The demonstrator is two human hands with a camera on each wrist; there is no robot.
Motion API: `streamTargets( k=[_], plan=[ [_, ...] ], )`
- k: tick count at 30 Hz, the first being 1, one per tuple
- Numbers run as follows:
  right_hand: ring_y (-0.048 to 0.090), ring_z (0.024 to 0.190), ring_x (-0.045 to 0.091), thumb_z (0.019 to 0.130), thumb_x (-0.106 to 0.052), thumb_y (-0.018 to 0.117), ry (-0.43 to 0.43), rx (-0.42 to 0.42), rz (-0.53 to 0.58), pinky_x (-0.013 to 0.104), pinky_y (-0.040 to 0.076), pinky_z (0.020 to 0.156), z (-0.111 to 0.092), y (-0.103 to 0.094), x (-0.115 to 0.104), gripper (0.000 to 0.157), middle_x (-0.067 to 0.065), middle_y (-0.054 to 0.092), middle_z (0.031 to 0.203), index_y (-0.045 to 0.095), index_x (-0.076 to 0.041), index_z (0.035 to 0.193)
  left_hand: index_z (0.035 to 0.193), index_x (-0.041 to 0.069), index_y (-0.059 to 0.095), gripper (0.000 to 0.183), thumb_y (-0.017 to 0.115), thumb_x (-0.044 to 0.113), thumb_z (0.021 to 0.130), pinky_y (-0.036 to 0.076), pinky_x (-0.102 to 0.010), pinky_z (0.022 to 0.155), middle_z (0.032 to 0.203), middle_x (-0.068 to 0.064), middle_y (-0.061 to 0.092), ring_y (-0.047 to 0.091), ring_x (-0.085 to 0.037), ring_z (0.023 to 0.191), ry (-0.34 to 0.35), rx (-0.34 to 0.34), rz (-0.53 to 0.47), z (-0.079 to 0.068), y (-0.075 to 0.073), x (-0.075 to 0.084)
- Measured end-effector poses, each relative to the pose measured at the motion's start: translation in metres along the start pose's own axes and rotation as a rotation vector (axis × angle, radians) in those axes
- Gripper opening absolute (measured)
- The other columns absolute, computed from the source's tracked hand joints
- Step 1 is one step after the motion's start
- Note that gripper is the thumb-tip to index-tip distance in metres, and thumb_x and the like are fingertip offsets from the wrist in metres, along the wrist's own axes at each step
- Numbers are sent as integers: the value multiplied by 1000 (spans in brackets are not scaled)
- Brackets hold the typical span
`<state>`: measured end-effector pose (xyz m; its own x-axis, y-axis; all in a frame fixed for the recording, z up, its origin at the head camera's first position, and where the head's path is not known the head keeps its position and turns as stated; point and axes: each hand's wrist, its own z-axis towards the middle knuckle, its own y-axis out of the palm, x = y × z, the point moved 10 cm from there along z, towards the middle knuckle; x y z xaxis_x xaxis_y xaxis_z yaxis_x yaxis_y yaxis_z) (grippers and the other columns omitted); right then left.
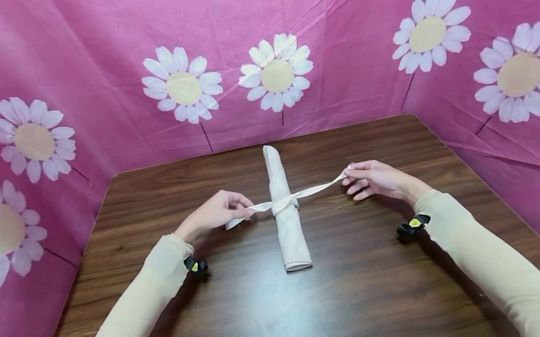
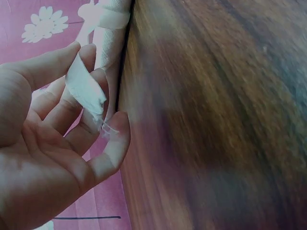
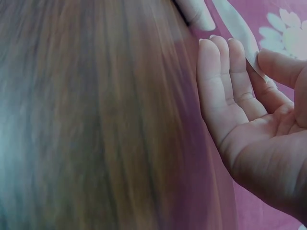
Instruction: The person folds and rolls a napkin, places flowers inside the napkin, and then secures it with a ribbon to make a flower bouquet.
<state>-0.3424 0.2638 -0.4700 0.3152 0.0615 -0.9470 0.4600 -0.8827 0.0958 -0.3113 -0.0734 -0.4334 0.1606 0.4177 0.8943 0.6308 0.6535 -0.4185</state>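
A rolled cream cloth (image 1: 291, 236) lies lengthwise on the table, its near end showing the layers. Around its middle passes a flat cream fabric tie (image 1: 312, 191), crossed over itself on top of the roll. My left hand (image 1: 219, 209) pinches one end of the tie between thumb and finger, left of the roll. In the left wrist view a frayed tail of the tie (image 2: 85, 86) hangs past the fingers. Off to the right, my right hand (image 1: 378, 179) pinches the other end between thumb and forefinger, its other fingers extended in the right wrist view. Both ends stretch outward from the crossing.
The brown wood-grain table (image 1: 156, 189) spans the area under both arms. A pink cloth backdrop (image 1: 340, 87) printed with white daisies stands along its back and sides. Each sleeve cuff carries a small black wrist device (image 1: 195, 266).
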Motion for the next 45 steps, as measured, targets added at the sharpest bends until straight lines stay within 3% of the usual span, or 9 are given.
streamTargets(
  k=[10,19,26,34,37,41,45],
  plan=[
    [72,89,23,108,-23,51,10,18,-1,45,59,78,-14,-22,8,17,6,71,104,66,-15,108,109,-1,74,20,71,14,97,42,-24,60,89,-17,74,57,-13,69,1,7,61,-2,-6,-10],
    [72,89,25,107,-23,53,67,64,-49,43,60,78,-14,-27,15,15,7,70,104,65,-13,107,104,0,75,14,70,11,96,43,-23,57,83,-12,73,56,-11,66,-54,74,116,-8,-23,-23],
    [72,87,24,106,-24,56,90,77,-130,43,60,77,-16,-29,14,17,9,69,102,63,-9,109,104,4,75,11,69,8,95,40,-23,55,77,-8,71,51,-9,61,-109,110,155,-14,-34,-34],
    [71,80,21,106,-27,55,110,91,-224,42,60,75,-17,-29,18,33,10,67,99,58,4,118,100,4,75,11,68,3,92,42,-27,63,78,-5,70,55,-12,69,-129,178,239,-17,-40,-37],
    [70,76,21,106,-26,57,93,108,-301,41,61,71,-18,-25,12,40,11,66,102,55,9,126,108,2,73,17,71,12,94,48,-33,70,85,-6,72,62,-17,75,-92,189,351,-17,-34,-27],
    [68,76,22,104,-22,59,-10,168,-463,41,60,65,-21,-20,-12,44,19,66,106,52,10,134,121,-1,67,36,72,22,94,48,-47,92,109,-13,72,64,-29,104,38,228,522,-12,-23,2],
    [67,87,29,103,-19,61,-122,193,-577,41,60,68,-18,-4,-39,41,26,66,109,56,9,133,128,-2,64,41,71,23,96,46,-49,100,124,-14,68,61,-31,118,102,220,505,0,-11,20]
  ],
)
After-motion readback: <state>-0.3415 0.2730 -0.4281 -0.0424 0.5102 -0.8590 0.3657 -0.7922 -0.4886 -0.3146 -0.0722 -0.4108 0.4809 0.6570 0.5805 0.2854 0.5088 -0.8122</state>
